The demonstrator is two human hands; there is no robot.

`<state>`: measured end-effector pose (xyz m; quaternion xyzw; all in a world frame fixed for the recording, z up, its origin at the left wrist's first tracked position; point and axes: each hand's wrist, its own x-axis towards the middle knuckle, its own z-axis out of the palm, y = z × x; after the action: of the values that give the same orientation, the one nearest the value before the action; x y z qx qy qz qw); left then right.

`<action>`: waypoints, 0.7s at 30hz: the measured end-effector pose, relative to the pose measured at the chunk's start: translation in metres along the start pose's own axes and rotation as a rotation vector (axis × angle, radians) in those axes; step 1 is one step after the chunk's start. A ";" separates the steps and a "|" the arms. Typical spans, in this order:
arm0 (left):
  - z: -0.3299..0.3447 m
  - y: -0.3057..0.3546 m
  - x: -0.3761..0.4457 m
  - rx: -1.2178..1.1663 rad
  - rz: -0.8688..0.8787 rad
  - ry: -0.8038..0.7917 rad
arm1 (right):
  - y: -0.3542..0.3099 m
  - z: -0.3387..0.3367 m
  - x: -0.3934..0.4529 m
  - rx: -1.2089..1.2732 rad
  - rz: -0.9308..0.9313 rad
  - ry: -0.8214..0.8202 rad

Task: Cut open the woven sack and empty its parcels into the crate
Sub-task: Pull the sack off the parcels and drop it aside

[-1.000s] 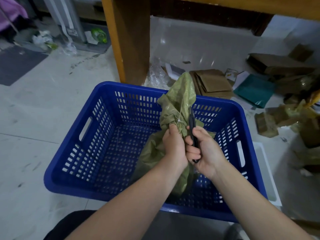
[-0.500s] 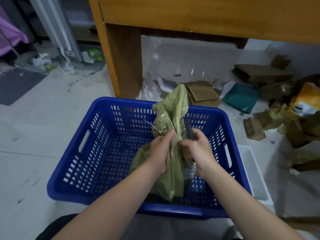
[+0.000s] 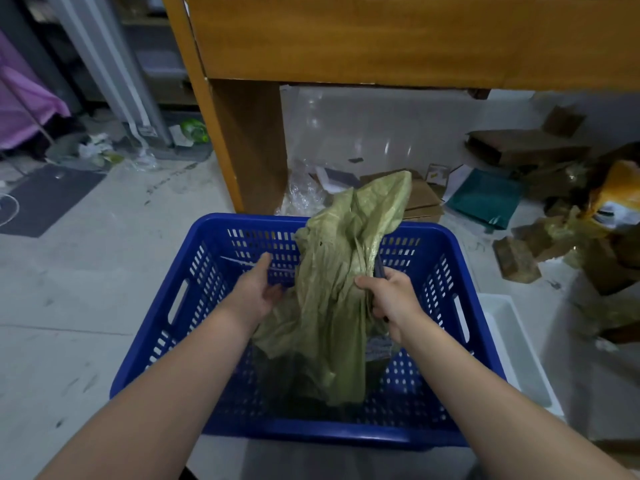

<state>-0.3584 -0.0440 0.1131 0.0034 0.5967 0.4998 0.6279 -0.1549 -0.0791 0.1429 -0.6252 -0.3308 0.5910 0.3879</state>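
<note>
An olive-green woven sack [image 3: 332,271] stands crumpled inside a blue slotted plastic crate [image 3: 194,282] on the floor. My right hand [image 3: 391,299] is closed on the sack's right side together with a dark cutter [image 3: 378,266], whose tip pokes up above my fingers. To the left of the sack, my left hand [image 3: 256,292] is apart from it, fingers spread, with a thin pale string [image 3: 242,263] running past its fingertips. A grey parcel [image 3: 377,348] peeks out below my right wrist.
A wooden table [image 3: 346,39] with a thick leg [image 3: 249,147] stands just behind the crate. Flattened cardboard [image 3: 422,199], a teal sheet [image 3: 485,199] and torn packaging litter the floor at right. A white tray [image 3: 516,348] sits against the crate's right side.
My left hand has let go of the sack's neck and moved left, drawing the string away. The sack's top has loosened and spread. My right hand still holds sack and cutter.
</note>
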 end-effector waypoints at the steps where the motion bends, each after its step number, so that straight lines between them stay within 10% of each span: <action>1: -0.006 -0.001 0.007 0.057 0.037 0.075 | 0.001 -0.001 0.000 0.003 0.010 0.006; 5: -0.014 -0.006 0.000 0.479 0.198 0.405 | 0.003 -0.005 -0.002 0.000 0.028 0.017; 11: 0.020 -0.029 -0.050 0.910 0.266 -0.467 | 0.003 -0.006 -0.008 0.035 0.002 -0.031; 21: 0.039 -0.042 -0.037 0.892 0.424 -0.402 | 0.000 -0.018 -0.009 0.027 0.030 0.006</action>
<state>-0.2958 -0.0651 0.1266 0.4863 0.6054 0.3031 0.5525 -0.1375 -0.0881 0.1473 -0.6265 -0.3121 0.5992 0.3887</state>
